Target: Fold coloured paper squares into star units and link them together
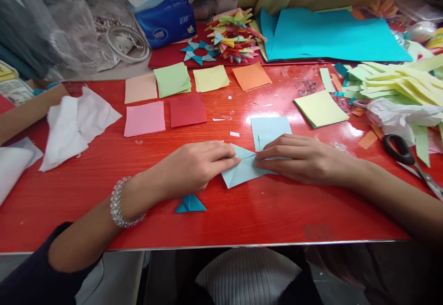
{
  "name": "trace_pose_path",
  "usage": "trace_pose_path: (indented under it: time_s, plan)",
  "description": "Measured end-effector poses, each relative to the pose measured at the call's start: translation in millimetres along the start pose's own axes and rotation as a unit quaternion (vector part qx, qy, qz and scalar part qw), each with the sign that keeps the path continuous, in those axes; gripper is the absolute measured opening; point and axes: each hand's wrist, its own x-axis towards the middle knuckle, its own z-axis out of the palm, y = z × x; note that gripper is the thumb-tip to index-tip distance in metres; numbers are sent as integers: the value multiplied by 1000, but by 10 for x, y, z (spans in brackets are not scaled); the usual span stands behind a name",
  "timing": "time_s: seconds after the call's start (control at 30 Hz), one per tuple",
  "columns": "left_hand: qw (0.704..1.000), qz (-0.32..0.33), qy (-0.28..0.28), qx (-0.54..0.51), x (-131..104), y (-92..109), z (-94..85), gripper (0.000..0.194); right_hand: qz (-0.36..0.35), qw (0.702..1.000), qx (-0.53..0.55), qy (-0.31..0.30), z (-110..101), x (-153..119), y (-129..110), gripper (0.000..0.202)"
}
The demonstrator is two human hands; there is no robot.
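Observation:
A light blue sheet of origami paper (238, 172) lies on the red table, turned at an angle and marked with creases. At its left edge my left hand (202, 164) is closed, fingertips pressed on the sheet. My right hand (299, 157) grips the right part of the same sheet, its fingers together and covering that side. Just behind, more light blue square paper (272, 127) lies partly under my right fingers. A small folded teal triangle piece (191, 203) rests near my left wrist.
Stacks of square paper, including pink (144, 118), red (188, 110) and orange (252, 76), lie beyond my hands. Scissors (415, 164) and paper strips (404, 81) are at right. A blue folded-paper ring (200, 53) and a tissue pack (166, 21) stand at the back.

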Motion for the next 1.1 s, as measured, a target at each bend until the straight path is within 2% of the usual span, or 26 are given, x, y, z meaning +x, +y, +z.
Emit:
trace_pose_path:
  time_s: [0.23,0.4,0.5,0.63,0.87,1.1]
  plan:
    - [999,-3,-9,-33,-26,-60,-8,54,-7,999,38,10,-7,-2,72,30]
    - [995,-38,1,-95,-14,-94,2,49,6,998,60,12,21,-3,35,38]
    - [993,-48,3,-109,-7,-87,5,47,25,995,87,35,50,8,-14,37]
    - [997,-26,-3,-66,-13,-68,28,53,58,989,114,74,69,52,-75,28]
    - [1000,15,13,4,10,-19,48,51,86,985,120,83,120,139,-112,24]
    - [999,29,19,15,35,6,14,49,136,977,149,72,172,210,-177,17]
